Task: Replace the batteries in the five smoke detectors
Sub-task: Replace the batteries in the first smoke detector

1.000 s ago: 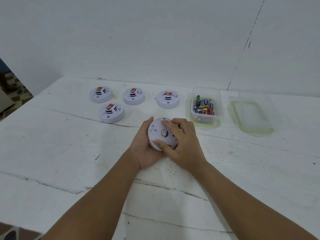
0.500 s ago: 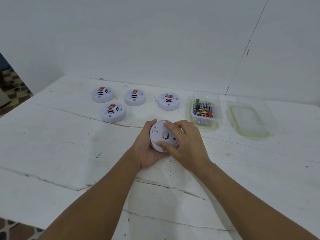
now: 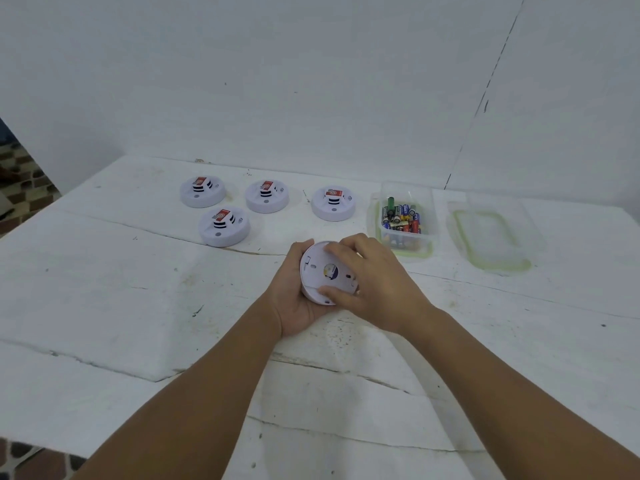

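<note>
Four detectors (image 3: pixel 224 226) sitting face-up at the back of the worktop (image 3: pixel 104 289), fifth detector (image 3: pixel 320 271) flipped back-side up, cradled in left hand (image 3: pixel 294 303). Right hand (image 3: pixel 374 285) over it, fingers (image 3: pixel 337 251) curled round the rim, thumb pressing the near edge. Tub (image 3: pixel 405 244) of batteries (image 3: pixel 401 216) just right, lid (image 3: pixel 491 237) beside it.

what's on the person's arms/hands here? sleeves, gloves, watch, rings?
Nothing worn that shows. Both forearms are bare right up to the bottom edge of the head view, so no sleeves or cuffs appear. Left hand and right hand are ungloved; no watch, wristband or bracelet at either wrist. No ring visible on the fingers that show, though some are hidden.
</note>
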Available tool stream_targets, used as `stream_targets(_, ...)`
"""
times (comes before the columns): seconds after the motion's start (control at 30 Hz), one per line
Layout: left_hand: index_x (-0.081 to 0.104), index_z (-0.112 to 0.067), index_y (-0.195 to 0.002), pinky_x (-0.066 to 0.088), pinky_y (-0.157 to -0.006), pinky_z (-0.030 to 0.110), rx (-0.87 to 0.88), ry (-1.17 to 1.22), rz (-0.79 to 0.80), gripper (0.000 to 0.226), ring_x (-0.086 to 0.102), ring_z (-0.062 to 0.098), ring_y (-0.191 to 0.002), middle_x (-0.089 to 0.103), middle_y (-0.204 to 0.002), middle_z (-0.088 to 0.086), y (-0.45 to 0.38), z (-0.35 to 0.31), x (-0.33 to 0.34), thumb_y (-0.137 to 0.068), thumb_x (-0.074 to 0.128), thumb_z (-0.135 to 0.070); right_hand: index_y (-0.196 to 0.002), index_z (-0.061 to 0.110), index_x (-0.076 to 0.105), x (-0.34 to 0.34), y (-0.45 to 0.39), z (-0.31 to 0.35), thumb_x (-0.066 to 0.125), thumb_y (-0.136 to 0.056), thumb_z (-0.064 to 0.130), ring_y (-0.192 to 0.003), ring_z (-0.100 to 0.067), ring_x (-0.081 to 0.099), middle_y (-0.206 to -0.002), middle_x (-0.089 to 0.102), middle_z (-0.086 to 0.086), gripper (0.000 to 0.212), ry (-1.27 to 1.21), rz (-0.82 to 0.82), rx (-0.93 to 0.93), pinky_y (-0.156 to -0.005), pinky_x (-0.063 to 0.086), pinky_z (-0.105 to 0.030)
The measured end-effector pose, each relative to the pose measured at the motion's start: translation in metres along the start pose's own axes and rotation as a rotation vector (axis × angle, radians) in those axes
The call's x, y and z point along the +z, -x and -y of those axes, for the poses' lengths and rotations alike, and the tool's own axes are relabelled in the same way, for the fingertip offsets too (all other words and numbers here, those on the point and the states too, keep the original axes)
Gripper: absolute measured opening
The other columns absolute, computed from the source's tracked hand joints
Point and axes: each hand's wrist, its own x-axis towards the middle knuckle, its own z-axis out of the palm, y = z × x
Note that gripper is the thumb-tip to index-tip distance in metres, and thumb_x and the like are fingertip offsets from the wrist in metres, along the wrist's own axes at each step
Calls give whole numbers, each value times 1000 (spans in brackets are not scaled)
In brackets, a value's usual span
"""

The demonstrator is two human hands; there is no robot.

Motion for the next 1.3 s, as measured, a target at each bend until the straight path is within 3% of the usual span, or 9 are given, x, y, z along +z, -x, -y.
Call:
stream_targets(0.2,77,-9,-107,53,-72,30,-27,-21,-64,51,73,27,-92,73,-112,14,-3,-1,-3,-99,50,-51,-127,13,61,-12,-13,15,75,-78,54,-90,-25,57,-109,58,-3,65,132,32,52,-75,47,-39)
stream_targets(0.33,76,-9,-110,62,-72,37,-15,-33,-90,53,75,29,-90,75,-111,15,-4,0,-2,-102,46,-52,-122,15,57,-10,-1,17,71,-72,52,-88,-15,51,-108,52,2,64,-20,-67,109,-66,49,-32)
stream_targets(0.57,68,-7,-132,55,-95,51,10,-23,-130,56,67,38,-116,66,-134,21,-4,-1,-1,-102,46,-50,-138,27,47,-15,16,20,72,-78,44,-105,-4,55,-120,54,11,67,-404,-305,365,-81,51,-23)
stream_targets(0.73,82,-8,-102,63,-80,52,68,46,-116,51,76,39,-89,75,-111,22,-5,-2,-2,-102,48,-46,-150,19,45,1,39,4,56,-91,54,-115,-12,53,-129,56,4,69,-212,-205,474,-90,43,-25)
stream_targets(0.97,79,-9,-111,51,-101,53,54,68,-132,51,66,42,-109,68,-127,23,-2,-5,-5,-99,52,-51,-140,20,56,17,55,-4,63,-93,47,-107,-22,50,-114,58,0,55,-60,-125,602,-90,45,-36)
stream_targets(1.07,80,-10,-111,48,-105,53,40,44,-138,53,64,42,-111,67,-128,24,-2,-4,-5,-98,52,-52,-136,20,60,20,55,-4,63,-93,52,-115,-23,46,-121,54,1,54,-11,-86,563,-98,46,-40)
stream_targets(1.17,79,-9,-112,46,-108,54,39,62,-124,50,64,41,-109,68,-126,23,-1,-4,-2,-98,53,-50,-137,21,61,16,52,1,54,-93,60,-122,-17,42,-130,50,1,60,-89,-212,559,-103,37,-25)
stream_targets(1.23,77,-10,-115,45,-109,54,47,70,-111,48,65,40,-108,69,-126,22,-1,-4,1,-97,55,-49,-133,21,63,12,46,6,58,-94,54,-115,-10,44,-123,51,5,51,-186,-339,533,-97,30,-9)
stream_targets(1.3,74,-11,-120,45,-110,54,41,56,-104,48,64,39,-111,68,-129,22,-1,-3,2,-97,55,-49,-129,23,64,9,37,14,68,-96,42,-106,-5,51,-118,54,8,38,-248,-344,486,-88,36,-5)
